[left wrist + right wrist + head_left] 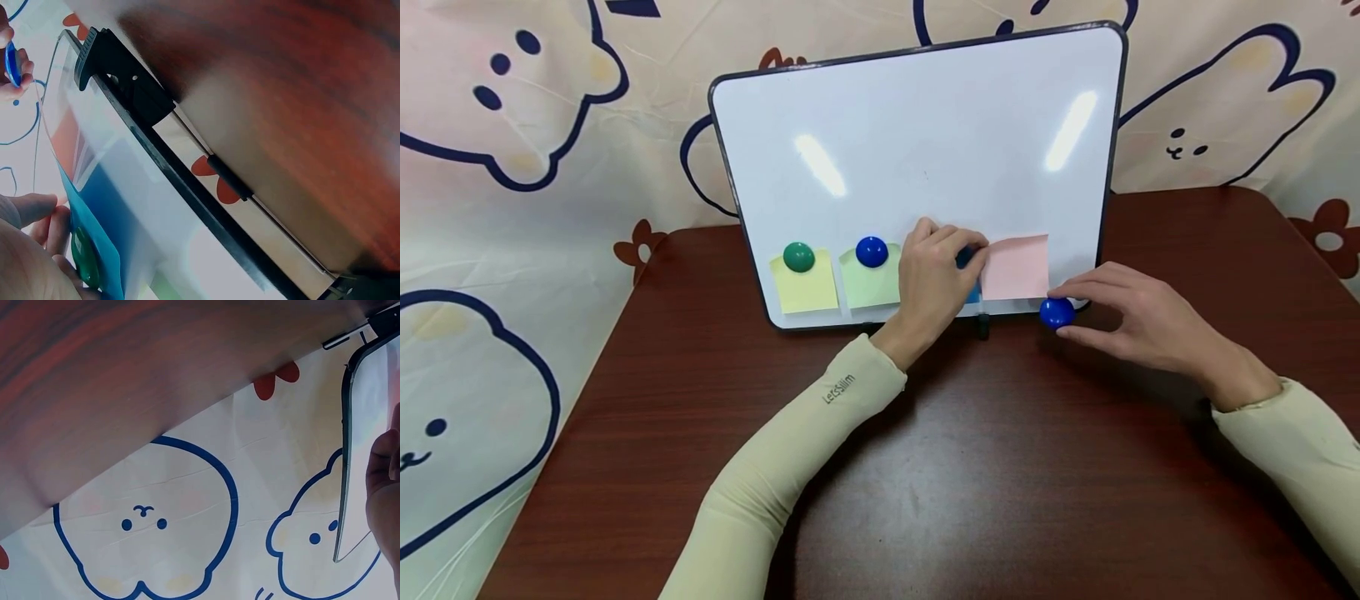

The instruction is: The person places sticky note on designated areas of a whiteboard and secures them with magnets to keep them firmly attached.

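Observation:
A whiteboard [925, 158] stands on the table with a row of paper notes along its lower part. My left hand [936, 271] pinches the left edge of a pink note [1017, 268] between thumb and fingers. Under that hand is a blue note [94, 215] with a green round magnet [85, 256], mostly hidden in the head view. Near the board's lower right corner, my right hand [1138, 312] holds a blue round magnet [1057, 312] between thumb and fingertips, just below the pink note's corner.
To the left, a yellow note [807, 287] sits under a green magnet [799, 257], and a light green note [868, 287] under a blue magnet [872, 252]. Black stand feet [983, 327] support the board on the brown table [925, 467]. A cartoon-printed curtain [625, 108] hangs behind.

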`<state>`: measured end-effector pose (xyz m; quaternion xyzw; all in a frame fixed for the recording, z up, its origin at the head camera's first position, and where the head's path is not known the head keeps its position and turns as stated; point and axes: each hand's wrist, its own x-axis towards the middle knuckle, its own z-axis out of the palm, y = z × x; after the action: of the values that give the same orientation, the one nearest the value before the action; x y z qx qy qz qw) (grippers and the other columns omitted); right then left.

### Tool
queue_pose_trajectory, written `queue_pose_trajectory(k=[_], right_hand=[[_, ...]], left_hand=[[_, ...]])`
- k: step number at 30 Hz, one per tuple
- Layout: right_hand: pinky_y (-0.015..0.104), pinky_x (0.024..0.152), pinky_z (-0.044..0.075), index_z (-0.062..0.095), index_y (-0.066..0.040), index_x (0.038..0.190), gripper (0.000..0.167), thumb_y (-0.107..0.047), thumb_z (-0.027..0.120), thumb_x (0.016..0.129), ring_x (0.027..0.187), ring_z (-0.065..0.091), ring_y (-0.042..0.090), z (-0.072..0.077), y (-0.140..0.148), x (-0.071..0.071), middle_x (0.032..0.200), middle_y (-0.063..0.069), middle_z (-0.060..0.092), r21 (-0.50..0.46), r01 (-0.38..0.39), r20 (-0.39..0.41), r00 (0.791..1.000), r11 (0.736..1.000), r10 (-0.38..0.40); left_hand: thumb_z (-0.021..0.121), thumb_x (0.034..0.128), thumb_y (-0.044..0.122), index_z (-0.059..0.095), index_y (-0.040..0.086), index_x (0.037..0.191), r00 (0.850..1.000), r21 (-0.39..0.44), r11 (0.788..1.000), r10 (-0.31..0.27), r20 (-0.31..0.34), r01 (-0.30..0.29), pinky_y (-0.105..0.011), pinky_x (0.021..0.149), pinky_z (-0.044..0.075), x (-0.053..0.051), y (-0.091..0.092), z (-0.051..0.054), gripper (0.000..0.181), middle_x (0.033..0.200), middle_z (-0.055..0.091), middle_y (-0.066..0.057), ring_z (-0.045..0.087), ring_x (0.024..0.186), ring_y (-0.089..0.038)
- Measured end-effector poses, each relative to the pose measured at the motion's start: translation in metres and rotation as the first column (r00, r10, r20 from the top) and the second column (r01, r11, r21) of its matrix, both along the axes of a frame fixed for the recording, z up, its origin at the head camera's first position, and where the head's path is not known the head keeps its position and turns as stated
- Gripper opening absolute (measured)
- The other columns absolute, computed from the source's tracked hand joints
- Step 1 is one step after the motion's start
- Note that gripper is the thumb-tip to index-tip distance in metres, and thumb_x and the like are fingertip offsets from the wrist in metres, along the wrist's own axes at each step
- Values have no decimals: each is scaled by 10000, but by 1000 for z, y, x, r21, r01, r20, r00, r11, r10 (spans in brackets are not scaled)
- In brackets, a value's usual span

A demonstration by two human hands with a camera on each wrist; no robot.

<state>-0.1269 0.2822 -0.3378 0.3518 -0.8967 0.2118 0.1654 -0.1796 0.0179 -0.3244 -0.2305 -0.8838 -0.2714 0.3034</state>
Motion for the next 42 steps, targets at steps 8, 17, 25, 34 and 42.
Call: queue_pose_trajectory(k=[8, 17, 25, 34, 42], right_hand=[[-25, 960, 298, 703, -192, 1226, 638, -107, 924, 633, 1028, 564, 70, 3, -2, -2, 1139, -7, 705, -24, -8, -15, 1000, 1000, 8], [10, 869, 383, 705, -176, 1221, 634, -102, 923, 631, 1019, 558, 76, 6, -6, -5, 1154, 8, 700, -38, -14, -41, 999, 999, 13], [54, 770, 445, 699, -175, 1231, 630, -102, 920, 646, 1031, 549, 70, 10, -8, -7, 1171, 15, 695, -46, 4, -22, 1000, 999, -5], [81, 669, 477, 695, -159, 1237, 624, -95, 914, 657, 1007, 536, 66, 11, -11, -11, 1183, 33, 681, -66, 38, 2, 999, 997, -38], [3, 842, 397, 701, -128, 1229, 621, -77, 914, 648, 1096, 581, 164, 12, -17, -20, 1225, 67, 680, -114, 30, -48, 998, 993, -36]], left_hand=[[730, 912, 285, 801, 185, 973, 1000, -7, 1000, 8, 10, -8, -252, 728, 402, 0, 1, 1, 136, 986, 779, 40, 508, 818, -149], [729, 913, 290, 801, 186, 971, 1000, -8, 1000, 12, 14, -12, -249, 716, 393, 1, 1, 2, 139, 973, 779, 42, 498, 809, -149], [735, 908, 289, 802, 183, 971, 1000, 1, 1000, 9, 17, -9, -248, 718, 395, 0, 1, 2, 140, 974, 780, 35, 504, 815, -150], [731, 911, 293, 801, 182, 976, 1000, -11, 1000, 0, 10, 0, -244, 725, 402, 0, 2, 1, 147, 976, 782, 32, 512, 829, -148], [735, 908, 293, 802, 181, 979, 1000, -7, 1000, -2, 13, 2, -241, 719, 400, 0, -1, 2, 149, 975, 783, 33, 512, 824, -148]])
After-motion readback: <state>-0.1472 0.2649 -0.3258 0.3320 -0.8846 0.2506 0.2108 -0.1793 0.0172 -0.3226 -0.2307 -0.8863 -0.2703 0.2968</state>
